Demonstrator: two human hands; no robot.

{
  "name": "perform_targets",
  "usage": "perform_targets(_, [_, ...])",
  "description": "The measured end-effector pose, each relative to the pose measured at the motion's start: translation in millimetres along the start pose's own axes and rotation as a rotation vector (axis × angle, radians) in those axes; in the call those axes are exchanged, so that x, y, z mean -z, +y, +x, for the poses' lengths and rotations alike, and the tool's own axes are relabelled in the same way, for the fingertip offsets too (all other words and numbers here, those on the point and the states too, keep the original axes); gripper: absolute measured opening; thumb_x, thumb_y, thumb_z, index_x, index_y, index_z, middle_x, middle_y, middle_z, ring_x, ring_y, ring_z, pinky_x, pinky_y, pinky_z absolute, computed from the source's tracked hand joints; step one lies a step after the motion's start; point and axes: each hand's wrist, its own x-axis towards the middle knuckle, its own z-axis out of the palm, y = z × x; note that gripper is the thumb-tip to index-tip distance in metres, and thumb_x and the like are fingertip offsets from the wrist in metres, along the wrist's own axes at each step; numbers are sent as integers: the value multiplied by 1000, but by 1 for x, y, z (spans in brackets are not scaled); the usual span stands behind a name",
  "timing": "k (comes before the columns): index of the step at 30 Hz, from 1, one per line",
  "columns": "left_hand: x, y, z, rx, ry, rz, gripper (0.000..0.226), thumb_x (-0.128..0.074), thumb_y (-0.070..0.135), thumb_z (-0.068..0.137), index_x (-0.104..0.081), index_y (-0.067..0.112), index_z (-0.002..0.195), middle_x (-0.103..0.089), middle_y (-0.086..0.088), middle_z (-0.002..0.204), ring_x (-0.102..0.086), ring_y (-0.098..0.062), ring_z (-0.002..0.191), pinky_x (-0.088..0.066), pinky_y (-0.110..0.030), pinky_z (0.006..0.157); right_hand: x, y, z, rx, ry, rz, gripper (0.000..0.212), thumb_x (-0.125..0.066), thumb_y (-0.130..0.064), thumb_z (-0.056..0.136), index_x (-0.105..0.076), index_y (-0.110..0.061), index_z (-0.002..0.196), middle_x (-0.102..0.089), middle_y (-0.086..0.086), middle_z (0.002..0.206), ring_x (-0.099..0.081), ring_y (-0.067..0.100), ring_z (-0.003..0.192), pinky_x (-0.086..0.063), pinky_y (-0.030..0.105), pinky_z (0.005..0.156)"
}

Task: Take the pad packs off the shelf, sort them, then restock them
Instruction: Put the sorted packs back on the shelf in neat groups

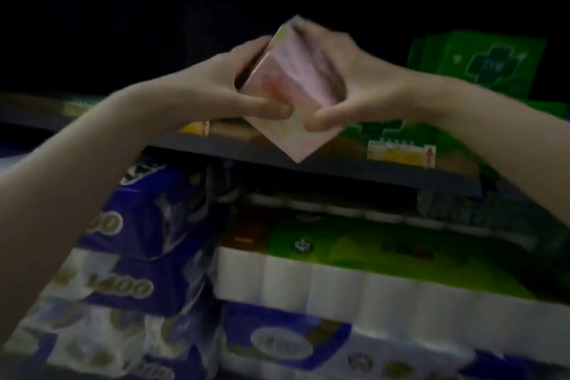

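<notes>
- Pink pad pack (293,92) – held up in the air between both hands, tilted so one corner points down, above the front edge of the shelf (308,163); motion blur, print unreadable.
- left hand (228,83): fingers (262,106) curled round the pack's left edge, thumb on the near face, other fingers wrapped over the top-left side.
- right hand (364,80): fingers (324,122) curled on the pack's lower right edge, the rest over the upper right side behind the pack – both hands grip it, neither spread.
- Green pad packs (472,62) stand on the shelf just right of the right-hand fingers, behind the wrist; more green packs (401,145) lie lower, below those fingers.
- Below the fingers, under the shelf: purple-and-white tissue roll packs (138,241) on the left, green-topped white roll pack (354,271) on the right.
- Scene dark, upper background black.
</notes>
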Motion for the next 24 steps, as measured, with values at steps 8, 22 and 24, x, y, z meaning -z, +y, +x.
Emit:
perform_targets(8, [19,-63,47,271,219,7,86,-71,42,77,-26,19,146,-42,-1,142,-44,-11,118,-37,-22,90,-2,14,133,-181,-258,-372,110,-64,-65,65,4,-39,148,-5,1,155,-14,34,139,-24,48,112])
perform_targets(22, [17,-101,88,367,202,144,37,-64,22,88,-58,13,123,-60,-5,121,-54,-18,110,-45,-30,95,-25,51,156,-401,-601,-430,82,-62,-43,82,-13,-36,149,-24,-1,152,-28,24,136,-30,42,111])
perform_targets(24, [13,-101,90,355,184,170,37,-64,20,88,-58,14,123,-62,-4,119,-56,-18,108,-46,-31,95,-27,50,157,-394,-602,-478,81,-62,-41,81,-17,-34,148,-30,-1,148,-35,24,131,-36,42,107])
